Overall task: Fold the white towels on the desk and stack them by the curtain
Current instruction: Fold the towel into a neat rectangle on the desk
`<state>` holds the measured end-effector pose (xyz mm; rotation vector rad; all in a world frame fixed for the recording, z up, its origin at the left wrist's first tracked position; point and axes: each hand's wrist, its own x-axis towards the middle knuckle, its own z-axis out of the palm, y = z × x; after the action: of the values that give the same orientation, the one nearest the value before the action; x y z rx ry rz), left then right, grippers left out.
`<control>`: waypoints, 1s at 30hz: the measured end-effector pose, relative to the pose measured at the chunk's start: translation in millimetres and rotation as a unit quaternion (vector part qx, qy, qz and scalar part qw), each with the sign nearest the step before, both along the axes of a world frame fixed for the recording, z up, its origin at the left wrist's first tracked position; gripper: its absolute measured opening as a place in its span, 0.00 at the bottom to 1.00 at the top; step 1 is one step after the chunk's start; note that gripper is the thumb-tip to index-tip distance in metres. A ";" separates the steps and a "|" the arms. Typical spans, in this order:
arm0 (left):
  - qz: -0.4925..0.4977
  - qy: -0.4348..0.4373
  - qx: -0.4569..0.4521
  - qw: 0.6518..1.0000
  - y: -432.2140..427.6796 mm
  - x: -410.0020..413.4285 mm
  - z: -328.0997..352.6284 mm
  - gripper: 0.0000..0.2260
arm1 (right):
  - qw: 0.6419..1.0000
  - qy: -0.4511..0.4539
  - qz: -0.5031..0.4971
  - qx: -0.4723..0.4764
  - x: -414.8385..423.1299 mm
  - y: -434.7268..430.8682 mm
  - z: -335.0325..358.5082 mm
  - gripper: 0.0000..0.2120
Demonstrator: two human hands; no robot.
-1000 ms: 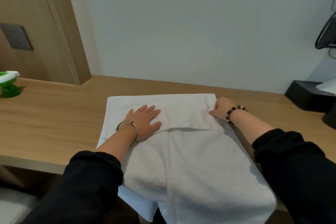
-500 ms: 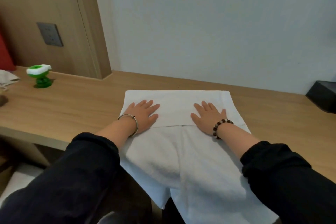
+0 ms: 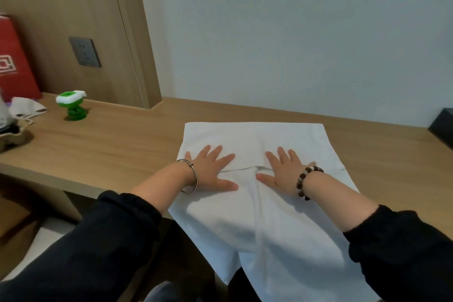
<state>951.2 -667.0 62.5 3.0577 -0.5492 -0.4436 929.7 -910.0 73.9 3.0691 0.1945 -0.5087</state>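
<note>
We're smoothing fold 1: left hand and right hand, fingers flat, press towel; next, grab its hanging edge.

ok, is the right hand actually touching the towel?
Touching. The head view shows the right hand lying flat, palm down, on the towel, across its folded edge.

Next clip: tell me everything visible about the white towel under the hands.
The white towel is plain, soft-looking cloth with a fine terry-like texture. It lies spread on the wooden desk, and its far part is folded back toward the person, leaving a flap edge across the middle. The near part hangs over the desk's front edge, gently creased. The left hand and right hand press flat on it, fingers spread, across that flap edge.
</note>
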 end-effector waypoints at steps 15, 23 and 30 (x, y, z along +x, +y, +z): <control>-0.016 -0.066 0.003 0.998 -27.7 96.3 6.0 0.31 | 1.000 0.003 -0.023 -0.004 89.5 -39.6 8.0 0.42; -0.005 -0.064 -0.012 0.998 -37.0 139.2 6.7 0.28 | 0.999 0.001 -0.042 0.007 137.5 -47.8 4.9 0.42; -0.082 -0.144 0.030 0.986 -37.4 145.5 18.2 0.19 | 0.998 -0.007 -0.018 0.064 144.2 -61.6 24.5 0.30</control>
<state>1096.7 -704.4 80.7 3.1670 -0.8148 -0.0143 1073.9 -971.6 98.5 3.2050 0.1775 -0.4957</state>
